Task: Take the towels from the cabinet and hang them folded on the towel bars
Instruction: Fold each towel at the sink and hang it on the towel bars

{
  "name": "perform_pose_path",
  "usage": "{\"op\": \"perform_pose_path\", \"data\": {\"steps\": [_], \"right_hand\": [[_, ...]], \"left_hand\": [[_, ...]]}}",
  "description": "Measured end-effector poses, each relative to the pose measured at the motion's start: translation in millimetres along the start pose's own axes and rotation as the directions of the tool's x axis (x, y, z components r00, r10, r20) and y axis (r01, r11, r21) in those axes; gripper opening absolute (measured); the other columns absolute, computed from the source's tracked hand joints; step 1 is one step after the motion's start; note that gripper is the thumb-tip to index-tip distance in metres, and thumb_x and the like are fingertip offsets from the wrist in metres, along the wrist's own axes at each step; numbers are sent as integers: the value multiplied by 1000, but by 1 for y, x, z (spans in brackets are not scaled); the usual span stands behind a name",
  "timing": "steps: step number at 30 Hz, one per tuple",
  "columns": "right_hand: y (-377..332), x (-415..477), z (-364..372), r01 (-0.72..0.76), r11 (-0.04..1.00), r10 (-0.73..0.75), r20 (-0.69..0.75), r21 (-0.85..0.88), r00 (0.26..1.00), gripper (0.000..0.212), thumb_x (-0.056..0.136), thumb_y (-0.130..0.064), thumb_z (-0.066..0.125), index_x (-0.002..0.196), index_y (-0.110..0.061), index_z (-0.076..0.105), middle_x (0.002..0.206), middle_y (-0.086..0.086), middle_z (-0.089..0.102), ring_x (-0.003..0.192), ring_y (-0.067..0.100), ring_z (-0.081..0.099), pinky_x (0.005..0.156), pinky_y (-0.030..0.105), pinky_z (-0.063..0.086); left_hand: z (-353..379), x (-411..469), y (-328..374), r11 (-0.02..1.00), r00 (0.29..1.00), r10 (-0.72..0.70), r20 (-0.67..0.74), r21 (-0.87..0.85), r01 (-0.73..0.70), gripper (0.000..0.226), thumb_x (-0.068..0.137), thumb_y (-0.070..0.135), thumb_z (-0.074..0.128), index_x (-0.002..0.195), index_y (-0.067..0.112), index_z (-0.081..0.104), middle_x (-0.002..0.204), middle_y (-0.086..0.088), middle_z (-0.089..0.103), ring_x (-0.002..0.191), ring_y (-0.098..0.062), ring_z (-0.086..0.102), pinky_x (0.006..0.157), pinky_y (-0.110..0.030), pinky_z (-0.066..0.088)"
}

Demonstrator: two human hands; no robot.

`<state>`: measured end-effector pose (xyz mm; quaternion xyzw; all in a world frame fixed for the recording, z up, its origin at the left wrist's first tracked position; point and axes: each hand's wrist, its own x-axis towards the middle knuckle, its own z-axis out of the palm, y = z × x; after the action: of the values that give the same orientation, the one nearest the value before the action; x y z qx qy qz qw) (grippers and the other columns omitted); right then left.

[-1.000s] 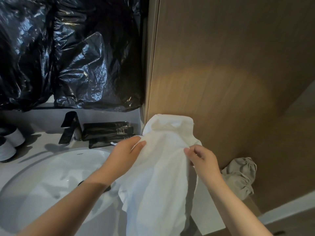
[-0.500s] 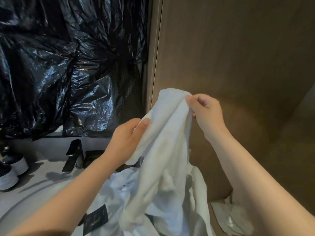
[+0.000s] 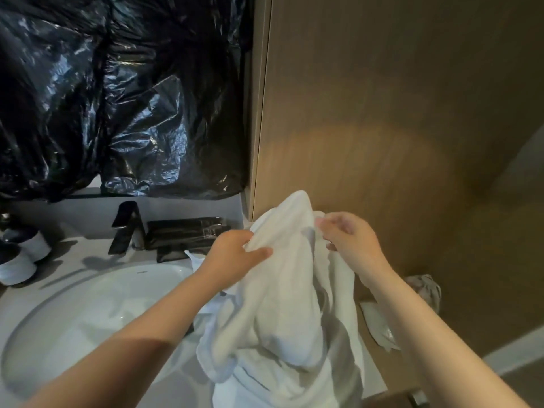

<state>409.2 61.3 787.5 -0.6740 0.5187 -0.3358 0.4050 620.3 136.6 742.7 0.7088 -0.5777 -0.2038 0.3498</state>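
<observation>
A white towel (image 3: pixel 282 295) hangs bunched between my hands above the right side of the counter, its lower part draped over the counter's edge. My left hand (image 3: pixel 232 256) grips its left upper edge, thumb over the cloth. My right hand (image 3: pixel 350 240) pinches the towel's upper right fold, slightly blurred. The towel's peak rises in front of the wooden cabinet side (image 3: pixel 382 142). No towel bar is in view.
A white basin (image 3: pixel 73 319) lies at lower left, with a black tap (image 3: pixel 125 228) and black packets (image 3: pixel 185 231) behind it. Black plastic sheeting (image 3: pixel 117 98) covers the wall. White cups (image 3: pixel 17 260) stand at far left. A grey crumpled cloth (image 3: pixel 426 290) lies at lower right.
Both hands dropped with the towel from its raised position half a second ago; my right hand came down level with the left. The view tilted down, showing the basin again.
</observation>
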Motion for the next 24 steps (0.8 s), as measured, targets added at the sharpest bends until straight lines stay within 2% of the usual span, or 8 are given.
{"op": "perform_pose_path", "data": {"steps": [2, 4, 7, 10, 15, 17, 20, 24], "right_hand": [[19, -26, 0, -34, 993, 41, 61, -109, 997, 37, 86, -53, 63, 101, -20, 66, 98, -5, 66, 89, 13, 64, 75, 29, 54], [33, -47, 4, -36, 963, 81, 160, -266, 984, 45, 78, -66, 62, 92, -24, 66, 89, -9, 66, 83, 10, 63, 73, 29, 52], [48, -63, 15, 47, 941, 27, 214, -334, 976, 43, 80, -57, 68, 70, -16, 58, 63, -7, 57, 58, 5, 53, 58, 24, 41], [47, -62, 17, 145, 957, -103, 171, -252, 980, 44, 90, -34, 66, 59, -16, 40, 51, -7, 39, 49, 5, 36, 52, 21, 29], [10, -45, 2, 242, 968, -240, 33, -71, 970, 40, 96, -24, 58, 67, -2, 43, 62, 2, 44, 59, 14, 42, 57, 28, 32], [-14, -34, -6, 302, 953, -302, -27, -9, 953, 39, 98, -22, 57, 67, -1, 45, 62, 4, 46, 60, 14, 44, 59, 28, 34], [-54, -15, -16, 374, 926, -365, -119, 58, 923, 40, 99, -24, 54, 75, 8, 48, 71, 24, 48, 62, 22, 44, 61, 32, 34], [-101, 10, -28, 410, 902, -376, -220, 137, 900, 39, 100, -27, 52, 80, 6, 56, 75, 19, 54, 65, 22, 49, 63, 29, 39]], "left_hand": [[0, 1, 0, 999, 999, -16, -35, -31, 15, 46, 85, 37, 70, 54, 16, 44, 54, 3, 44, 47, -6, 43, 48, -20, 30], [0, 3, 2, 999, 998, -15, -62, -41, 13, 48, 86, 35, 70, 52, 19, 40, 52, 7, 41, 42, -3, 40, 46, -20, 28], [0, 4, 8, 999, 998, 9, -67, -49, -13, 40, 88, 36, 66, 55, 22, 49, 55, 8, 50, 47, -1, 48, 48, -17, 30], [-4, 4, 14, 995, 998, 13, -69, -98, -20, 36, 90, 35, 64, 59, 20, 53, 57, 8, 54, 48, -1, 50, 47, -14, 34], [-26, 9, 30, 986, 982, 56, -179, -142, -82, 42, 89, 34, 66, 55, 21, 43, 46, 16, 48, 46, 3, 46, 50, -9, 35], [-38, 12, 40, 985, 963, 110, -246, -101, -138, 43, 88, 34, 65, 56, 18, 41, 49, 10, 43, 48, -2, 43, 51, -13, 34], [-56, 17, 53, 974, 930, 179, -321, -75, -213, 41, 90, 35, 63, 63, 6, 49, 59, 1, 46, 54, -10, 41, 52, -17, 32], [-78, 24, 73, 959, 876, 207, -435, -85, -269, 41, 90, 37, 62, 76, -2, 58, 69, -15, 57, 61, -17, 47, 52, -20, 31]]}}
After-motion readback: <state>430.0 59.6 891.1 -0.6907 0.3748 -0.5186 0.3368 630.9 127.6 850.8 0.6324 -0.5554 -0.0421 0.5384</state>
